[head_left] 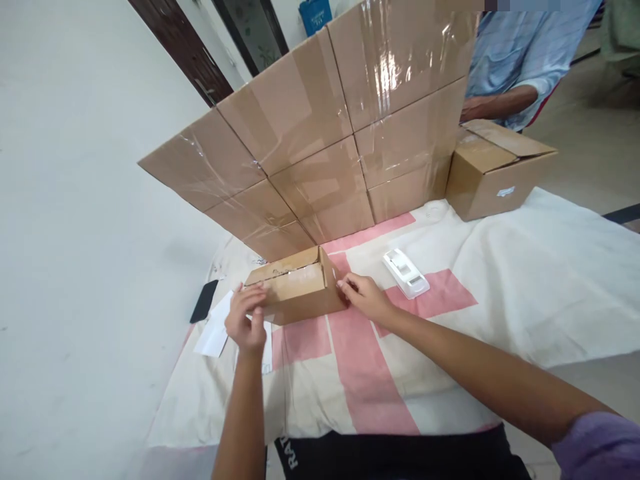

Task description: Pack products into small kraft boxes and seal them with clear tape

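Observation:
A small cardboard box (pixel 295 307) lies on the cloth in front of me, its top flaps folded down and a strip of clear tape along their seam. At its left end rests my left hand (pixel 246 317), fingers bent over the top edge and thumb apart. My right hand (pixel 365 295) is at the box's right end with thumb and fingertips pinched together. What the pinch holds, if anything, is too small to make out. To the right of that hand lies a white plastic device (pixel 406 273) with a clear edge.
A tall taped cardboard panel (pixel 315 167) stands behind the box. Beyond its right end are another cardboard box (pixel 495 183) and a person in a blue shirt (pixel 520 60). A black phone-like slab (pixel 204 301) and white paper (pixel 215 330) lie at left, beside the wall.

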The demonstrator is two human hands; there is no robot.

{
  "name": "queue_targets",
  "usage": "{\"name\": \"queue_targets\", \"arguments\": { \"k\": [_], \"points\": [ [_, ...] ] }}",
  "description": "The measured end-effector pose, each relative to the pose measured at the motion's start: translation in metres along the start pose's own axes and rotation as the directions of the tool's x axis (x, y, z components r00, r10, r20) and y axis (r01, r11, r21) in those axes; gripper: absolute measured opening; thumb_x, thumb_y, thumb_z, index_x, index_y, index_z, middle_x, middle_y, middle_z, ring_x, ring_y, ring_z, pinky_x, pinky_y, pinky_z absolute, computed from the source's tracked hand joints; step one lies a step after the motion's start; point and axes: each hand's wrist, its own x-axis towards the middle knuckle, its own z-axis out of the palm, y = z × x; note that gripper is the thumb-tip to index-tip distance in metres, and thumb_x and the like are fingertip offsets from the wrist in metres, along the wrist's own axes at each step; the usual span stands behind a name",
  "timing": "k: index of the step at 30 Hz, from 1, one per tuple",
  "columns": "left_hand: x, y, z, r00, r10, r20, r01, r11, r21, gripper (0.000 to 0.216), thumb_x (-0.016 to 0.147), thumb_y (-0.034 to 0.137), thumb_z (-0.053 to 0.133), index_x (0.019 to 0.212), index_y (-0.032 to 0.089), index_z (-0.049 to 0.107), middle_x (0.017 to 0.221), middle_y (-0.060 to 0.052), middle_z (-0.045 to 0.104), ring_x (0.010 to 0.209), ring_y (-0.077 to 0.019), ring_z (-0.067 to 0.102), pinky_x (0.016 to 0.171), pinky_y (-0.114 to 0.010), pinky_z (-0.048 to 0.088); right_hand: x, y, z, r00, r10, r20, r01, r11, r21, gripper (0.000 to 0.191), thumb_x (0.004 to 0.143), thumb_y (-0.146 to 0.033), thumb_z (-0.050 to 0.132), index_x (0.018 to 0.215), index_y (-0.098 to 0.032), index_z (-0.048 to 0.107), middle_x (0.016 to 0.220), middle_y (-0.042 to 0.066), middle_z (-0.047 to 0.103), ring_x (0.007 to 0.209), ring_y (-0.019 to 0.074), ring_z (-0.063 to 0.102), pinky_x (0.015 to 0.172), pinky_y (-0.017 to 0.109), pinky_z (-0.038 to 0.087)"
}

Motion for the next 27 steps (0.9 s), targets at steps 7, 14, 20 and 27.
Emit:
{"name": "queue_targets", "arguments": {
  "k": [7, 14, 20, 27],
  "points": [
    [-0.071, 0.089, 0.096, 0.982, -0.147, -0.121, 0.132, 0.983, -0.128, 0.02, 0.096, 0.038, 0.058, 0.1, 0.019, 0.062, 0.068, 0.0, 0.06, 0.056, -0.0119, 0.055, 0.053, -0.024, 0.044, -0.006, -0.007, -0.006, 0.99, -0.141, 0.015, 0.141, 0.99, 0.016, 0.034, 0.101, -0.047, 0.047, 0.079, -0.022, 0.052, 0.073, -0.002, 0.059, 0.067, 0.0142, 0.052, 0.067, 0.026, 0.04],
    [-0.081, 0.08, 0.103, 0.881, -0.436, 0.183, 0.469, 0.76, -0.449, 0.046, 0.089, 0.056, 0.069, 0.111, 0.016, 0.063, 0.067, 0.003, 0.06, 0.053, -0.0085, 0.054, 0.05, -0.019, 0.041, -0.011, -0.005, -0.003, 0.969, -0.202, 0.143, 0.21, 0.977, -0.047, 0.032, 0.095, -0.051, 0.056, 0.084, -0.022, 0.056, 0.072, -0.001, 0.059, 0.062, 0.0131, 0.048, 0.062, 0.025, 0.037],
    [-0.079, 0.076, 0.098, 0.9, -0.383, 0.211, 0.437, 0.795, -0.421, 0.028, 0.096, 0.044, 0.064, 0.104, 0.018, 0.072, 0.093, -0.008, 0.075, 0.078, -0.0155, 0.069, 0.066, -0.024, 0.052, -0.011, -0.003, -0.002, 0.965, -0.158, 0.209, 0.172, 0.984, -0.051, 0.032, 0.094, -0.053, 0.057, 0.086, -0.022, 0.056, 0.074, -0.001, 0.061, 0.063, 0.0126, 0.05, 0.062, 0.024, 0.038],
    [-0.076, 0.075, 0.093, 0.946, -0.27, 0.18, 0.324, 0.82, -0.472, 0.018, 0.099, 0.03, 0.06, 0.105, 0.019, 0.072, 0.09, -0.006, 0.074, 0.075, -0.0138, 0.067, 0.063, -0.023, 0.05, -0.009, -0.001, -0.003, 0.958, -0.169, 0.233, 0.178, 0.984, -0.019, 0.032, 0.093, -0.052, 0.061, 0.087, -0.021, 0.055, 0.072, -0.003, 0.06, 0.061, 0.0111, 0.05, 0.061, 0.023, 0.038]
  ]
}}
